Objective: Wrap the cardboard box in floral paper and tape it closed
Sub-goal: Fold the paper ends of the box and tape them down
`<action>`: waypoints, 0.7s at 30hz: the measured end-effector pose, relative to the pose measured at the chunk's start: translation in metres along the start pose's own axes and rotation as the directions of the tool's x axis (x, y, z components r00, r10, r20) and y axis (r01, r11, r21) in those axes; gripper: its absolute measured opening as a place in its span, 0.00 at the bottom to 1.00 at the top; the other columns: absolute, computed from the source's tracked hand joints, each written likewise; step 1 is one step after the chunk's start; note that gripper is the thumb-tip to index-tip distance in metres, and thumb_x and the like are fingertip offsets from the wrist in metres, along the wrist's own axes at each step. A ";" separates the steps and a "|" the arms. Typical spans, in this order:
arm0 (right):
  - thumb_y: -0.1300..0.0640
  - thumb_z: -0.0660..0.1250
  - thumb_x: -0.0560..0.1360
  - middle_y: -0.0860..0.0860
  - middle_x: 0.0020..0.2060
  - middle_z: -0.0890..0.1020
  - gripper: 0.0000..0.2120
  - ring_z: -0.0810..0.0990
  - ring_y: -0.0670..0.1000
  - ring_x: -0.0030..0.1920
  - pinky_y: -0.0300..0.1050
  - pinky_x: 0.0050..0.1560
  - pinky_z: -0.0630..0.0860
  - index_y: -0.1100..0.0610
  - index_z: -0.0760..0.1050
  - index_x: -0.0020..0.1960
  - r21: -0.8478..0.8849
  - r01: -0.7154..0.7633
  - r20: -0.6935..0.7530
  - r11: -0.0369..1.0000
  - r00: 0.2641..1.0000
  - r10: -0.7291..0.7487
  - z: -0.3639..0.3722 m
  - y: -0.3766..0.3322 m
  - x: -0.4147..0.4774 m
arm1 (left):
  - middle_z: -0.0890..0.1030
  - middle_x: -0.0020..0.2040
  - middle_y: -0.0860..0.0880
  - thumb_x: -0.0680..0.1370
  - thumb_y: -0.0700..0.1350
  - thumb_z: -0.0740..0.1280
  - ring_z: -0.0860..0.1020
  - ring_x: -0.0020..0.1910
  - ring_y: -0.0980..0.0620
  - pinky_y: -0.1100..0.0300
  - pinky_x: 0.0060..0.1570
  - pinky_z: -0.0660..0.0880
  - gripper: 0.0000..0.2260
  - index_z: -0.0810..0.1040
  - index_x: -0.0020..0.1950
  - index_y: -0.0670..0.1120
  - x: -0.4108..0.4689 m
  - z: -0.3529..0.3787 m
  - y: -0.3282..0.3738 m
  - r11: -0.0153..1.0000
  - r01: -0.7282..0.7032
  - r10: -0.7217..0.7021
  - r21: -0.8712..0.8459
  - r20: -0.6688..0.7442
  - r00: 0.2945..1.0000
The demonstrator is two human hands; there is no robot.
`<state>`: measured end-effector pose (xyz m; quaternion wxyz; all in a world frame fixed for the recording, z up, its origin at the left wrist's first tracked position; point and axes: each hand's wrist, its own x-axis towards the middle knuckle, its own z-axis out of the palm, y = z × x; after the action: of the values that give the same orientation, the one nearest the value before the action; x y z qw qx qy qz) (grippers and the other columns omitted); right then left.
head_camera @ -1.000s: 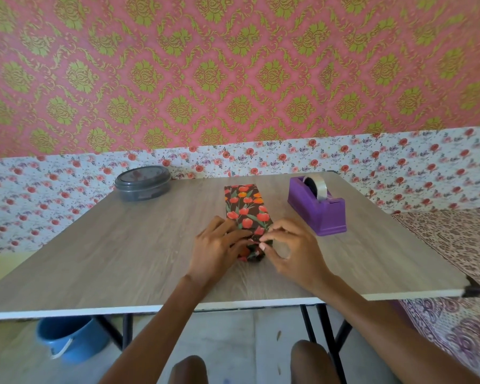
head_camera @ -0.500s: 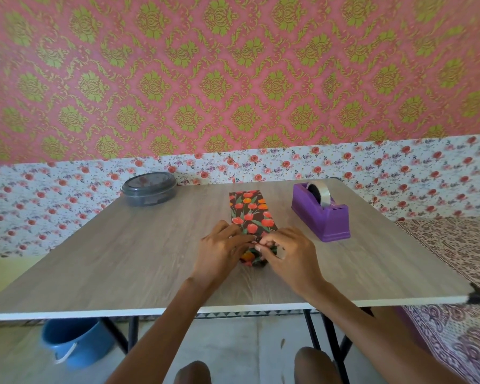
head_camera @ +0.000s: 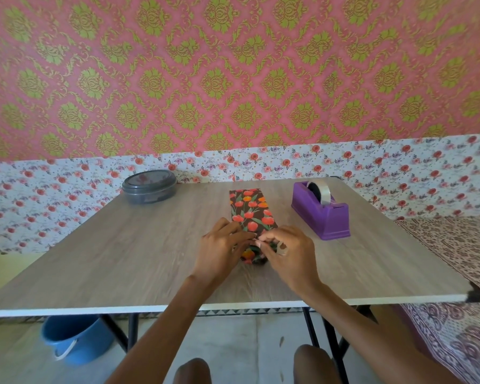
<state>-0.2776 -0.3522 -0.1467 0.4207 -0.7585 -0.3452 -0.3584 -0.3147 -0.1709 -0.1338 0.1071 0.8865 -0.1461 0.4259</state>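
Folding down the near end of the floral paper [head_camera: 251, 212] looks like the step in hand, and it will go best if each flap is creased flat against the end of the cardboard box before any tape goes on, with one hand pinning the fold while the other is free to reach the tape. The box itself is fully hidden under the paper. The wrapped parcel lies near the middle of the table [head_camera: 122, 259], its long axis running near to far, the far end pointing toward the wall and the near end under the person's fingers. The far end seems already closed, though that face is not in view.

The left hand [head_camera: 219, 249] lies half curled over the near left side of the parcel, fingers pressing the paper. The right hand [head_camera: 286, 253] is curled at the near right corner, its fingertips pinching a bit of paper at the end fold; whether tape is stuck to them I cannot tell.

To the right, apart from the parcel, stands a purple tape dispenser [head_camera: 320, 210]. At the far left sits a grey lidded container [head_camera: 149, 187].
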 end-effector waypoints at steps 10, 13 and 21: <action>0.51 0.74 0.75 0.44 0.36 0.83 0.06 0.80 0.42 0.36 0.40 0.35 0.78 0.54 0.83 0.44 0.036 -0.118 0.014 0.992 0.993 0.118 0.002 -0.009 -0.002 | 0.81 0.41 0.54 0.70 0.44 0.78 0.71 0.42 0.55 0.66 0.33 0.66 0.08 0.86 0.48 0.52 -0.001 0.001 0.000 1.000 -0.021 0.021 0.014 -0.021 1.000; 0.53 0.73 0.75 0.43 0.35 0.83 0.05 0.80 0.41 0.35 0.43 0.35 0.79 0.54 0.82 0.42 0.029 -0.129 0.026 0.991 0.991 0.128 0.004 -0.011 -0.001 | 0.81 0.41 0.54 0.69 0.45 0.78 0.72 0.43 0.55 0.66 0.32 0.66 0.08 0.86 0.47 0.52 -0.001 0.002 0.001 1.000 -0.024 0.024 0.017 -0.034 0.999; 0.64 0.72 0.73 0.50 0.41 0.80 0.03 0.77 0.50 0.44 0.45 0.41 0.78 0.58 0.79 0.45 -0.237 0.200 0.071 0.951 0.980 -0.188 0.002 -0.005 -0.009 | 0.81 0.42 0.54 0.70 0.45 0.78 0.74 0.43 0.54 0.64 0.32 0.70 0.08 0.86 0.48 0.52 -0.002 0.005 -0.003 1.000 -0.008 0.008 -0.030 -0.028 1.000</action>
<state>-0.2856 -0.3505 -0.1529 0.2793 -0.7750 -0.3814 -0.4193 -0.3110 -0.1694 -0.1385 0.1209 0.8782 -0.1546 0.4361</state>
